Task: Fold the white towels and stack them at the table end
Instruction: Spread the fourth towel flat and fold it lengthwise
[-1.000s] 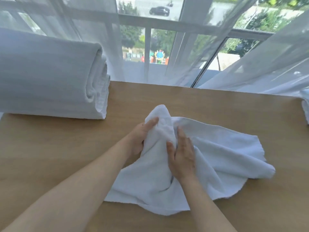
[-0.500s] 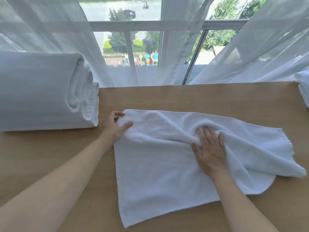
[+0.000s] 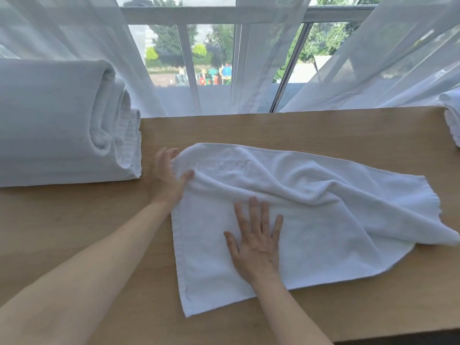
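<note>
A white towel (image 3: 311,207) is spread, partly rumpled, across the middle of a light wooden table (image 3: 74,220). Its left part is laid flat, while a thick diagonal ridge of bunched cloth is seen running toward its right end, where the edge is curled over itself.

The towel's far left corner is pinched by the left hand (image 3: 168,180): the thumb is laid on top of the cloth and the fingers are curled at the corner, partly hidden by it. The right hand (image 3: 256,240) is pressed flat on the smooth part of the towel, just right of the left hand, with all 5 fingers straight and spread apart.

Left of the towel, near but apart from it, a stack of folded white towels (image 3: 62,125) is set at the table's end. At the table's right end, a sliver of another white towel pile (image 3: 451,118) is cut off by the frame. Beyond the towel, sheer white curtains (image 3: 87,58) are hung before a window (image 3: 211,53).
</note>
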Demonstrator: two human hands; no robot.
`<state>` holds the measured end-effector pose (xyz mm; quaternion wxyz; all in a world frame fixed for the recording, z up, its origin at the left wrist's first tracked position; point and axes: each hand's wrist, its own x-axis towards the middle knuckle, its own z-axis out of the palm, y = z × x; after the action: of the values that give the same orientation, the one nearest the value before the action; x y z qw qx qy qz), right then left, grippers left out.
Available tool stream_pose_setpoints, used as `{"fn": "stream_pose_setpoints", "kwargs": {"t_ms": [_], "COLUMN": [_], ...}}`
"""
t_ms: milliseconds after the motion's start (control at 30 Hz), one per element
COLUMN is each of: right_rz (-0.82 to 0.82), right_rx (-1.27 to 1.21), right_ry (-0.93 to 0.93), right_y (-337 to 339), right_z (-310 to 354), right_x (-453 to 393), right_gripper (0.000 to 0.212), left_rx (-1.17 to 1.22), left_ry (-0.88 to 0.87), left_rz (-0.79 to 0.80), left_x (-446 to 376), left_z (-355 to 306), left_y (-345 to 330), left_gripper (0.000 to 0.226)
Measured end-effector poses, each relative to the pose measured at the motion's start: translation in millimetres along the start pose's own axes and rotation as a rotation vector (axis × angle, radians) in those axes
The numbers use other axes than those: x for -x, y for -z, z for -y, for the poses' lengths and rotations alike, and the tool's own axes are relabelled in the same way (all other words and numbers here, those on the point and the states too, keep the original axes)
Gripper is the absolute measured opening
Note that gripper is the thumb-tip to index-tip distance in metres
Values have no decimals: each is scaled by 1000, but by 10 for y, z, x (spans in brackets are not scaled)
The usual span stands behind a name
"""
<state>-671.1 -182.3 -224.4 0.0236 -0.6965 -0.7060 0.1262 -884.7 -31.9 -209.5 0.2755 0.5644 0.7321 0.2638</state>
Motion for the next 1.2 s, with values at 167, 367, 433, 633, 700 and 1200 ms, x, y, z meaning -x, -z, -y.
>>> {"fn": "stream_pose_setpoints", "kwargs": {"t_ms": [167,367,433,633,700,1200], "right_rz": [50,44,49,-26,-86,-150], "right_rx": [36,-87,-135,-328,-322,-141], "right_ry": [-87,-84,-28,-160,-232,-219], "right_y": [-84,-93,-70,247,386,453], "right_z": [55,99,60,-407,-676,-2248], "right_x": [76,326,431,472,424,471], "right_gripper": [68,63,62,61,61,58], "left_rx": [-158,-540,-538,-368,-326,-374], "left_ry": [-438,-503,-529,-502,-584,-750], "left_rz": [151,401,393,349,357,554], "left_x": [792,1079,1039,1144,1165,1140], "left_z": [-83,58,58,-266,-501,-2268], "left_y": [-234,-315,-265,-325,-507,-2174], "left_gripper": [52,68,67,57,43,48]}}
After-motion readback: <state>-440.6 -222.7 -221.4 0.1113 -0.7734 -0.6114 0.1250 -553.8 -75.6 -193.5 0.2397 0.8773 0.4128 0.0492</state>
